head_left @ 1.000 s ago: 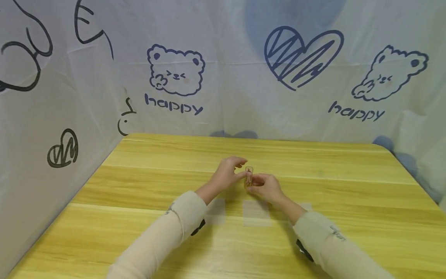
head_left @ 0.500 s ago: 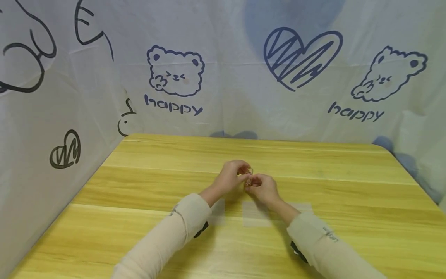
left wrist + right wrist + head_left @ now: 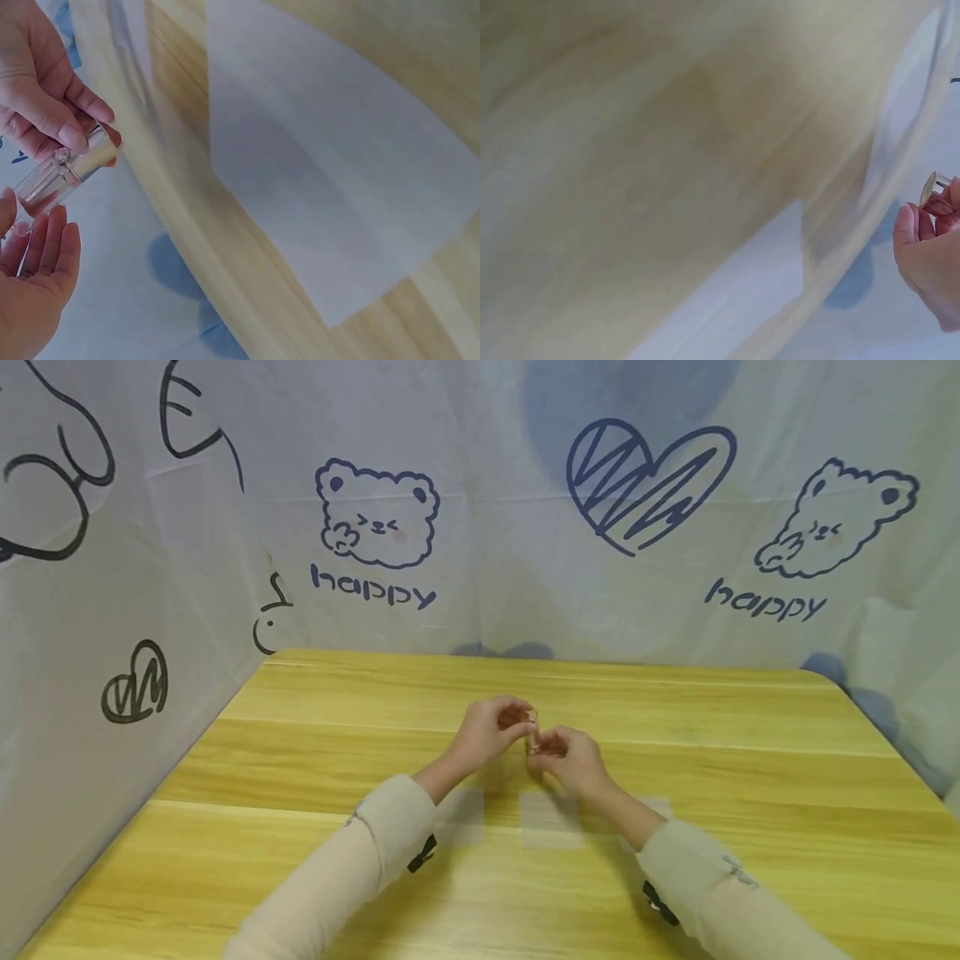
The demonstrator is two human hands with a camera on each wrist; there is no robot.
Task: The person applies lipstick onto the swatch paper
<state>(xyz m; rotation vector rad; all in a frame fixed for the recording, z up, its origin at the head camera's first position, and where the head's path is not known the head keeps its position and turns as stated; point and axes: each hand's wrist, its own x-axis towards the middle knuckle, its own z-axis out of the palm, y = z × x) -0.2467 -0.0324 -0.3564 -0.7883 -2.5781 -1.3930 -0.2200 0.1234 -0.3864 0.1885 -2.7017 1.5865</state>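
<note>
- Picked up: the tube [image 3: 60, 176] is off the tabletop [image 3: 750, 760], held in the air midway between the left and right edges, toward the far edge.
- The right hand [image 3: 577, 768] pinches the tube's lower, pale-gold end between thumb and fingers.
- The left hand [image 3: 483, 739] has thumb and fingers bent in at the clear upper end and seems to pinch it; its exact contact is partly hidden.
- In hand, by my judgement: two-handed work at the upper end, roughly midway. Whether any part has come loose or been fastened cannot be told.
- Not done: the tube is not set down. The sheets [image 3: 551, 821] lie in a row on the tabletop, nearer the near edge than the hands are.
- Left, as I judge it: finishing at the upper end, then letting go with at least one hand.
</note>
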